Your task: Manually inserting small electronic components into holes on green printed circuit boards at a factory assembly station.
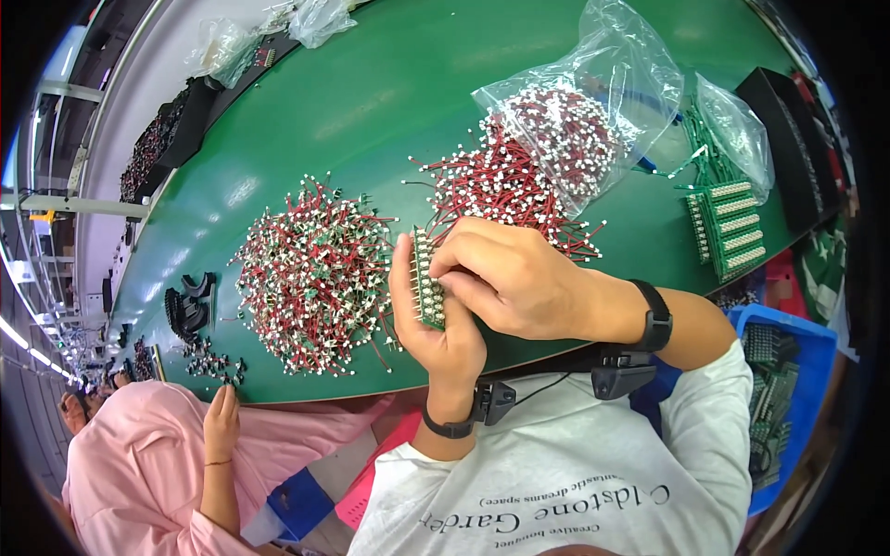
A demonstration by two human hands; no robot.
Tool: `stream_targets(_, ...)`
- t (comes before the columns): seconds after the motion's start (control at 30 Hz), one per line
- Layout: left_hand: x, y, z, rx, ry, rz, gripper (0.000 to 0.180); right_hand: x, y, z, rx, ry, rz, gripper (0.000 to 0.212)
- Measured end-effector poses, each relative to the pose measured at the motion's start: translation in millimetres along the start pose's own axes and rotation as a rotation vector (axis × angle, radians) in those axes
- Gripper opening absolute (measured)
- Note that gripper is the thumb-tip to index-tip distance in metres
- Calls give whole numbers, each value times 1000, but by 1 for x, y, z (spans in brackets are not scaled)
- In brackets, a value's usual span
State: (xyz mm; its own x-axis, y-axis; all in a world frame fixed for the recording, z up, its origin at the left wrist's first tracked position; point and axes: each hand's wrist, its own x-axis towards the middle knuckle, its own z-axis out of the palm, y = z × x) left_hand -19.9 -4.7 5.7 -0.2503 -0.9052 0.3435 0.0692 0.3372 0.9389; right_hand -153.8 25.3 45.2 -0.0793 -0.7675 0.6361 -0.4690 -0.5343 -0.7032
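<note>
— Both hands busy over the front edge of the green tabletop [371, 102]: left hand [440, 324] clasped around a small green circuit board strip [427, 281], held upright; right hand [514, 278] curled over its top edge, fingertips pinched on the strip.

— Best way to handle that, judging from here?

— Probably a firm left grip low on the strip, light pressure from the right fingertips, force kept along the board rather than across it, so nothing bends.

— Around the strip?

— Just left of it, a spread heap of red-wired pieces [311, 278]. Behind it, a second red-wired heap [505, 185] spilling from an open clear bag [593, 102]. To the right, stacked green board panels [728, 227] by another clear bag [737, 134], and a blue bin [788, 371] with more boards, lower right.

— Anything in the way?

— Loose red wires lying close behind the strip, easy to snag. Also a neighbour in pink, hand [221, 422] resting at the tabletop edge, well left of the strip.
</note>
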Motion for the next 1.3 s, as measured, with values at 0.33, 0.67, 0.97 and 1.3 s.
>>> stream_targets(0.33,-1,-4,4,13,17,20,51,-1,0,-2,-18,-4,-4,12)
stream_targets(0.67,1,-5,4,182,44,127,52,-2,-2,-2,-78,-1,-33,13)
stream_targets(0.97,-1,-4,4,184,38,106,54,-3,-5,0,-115,18,8,15)
stream_targets(1.3,8,5,-3,434,-73,293,53,-1,-3,-1,-167,35,-71,15)
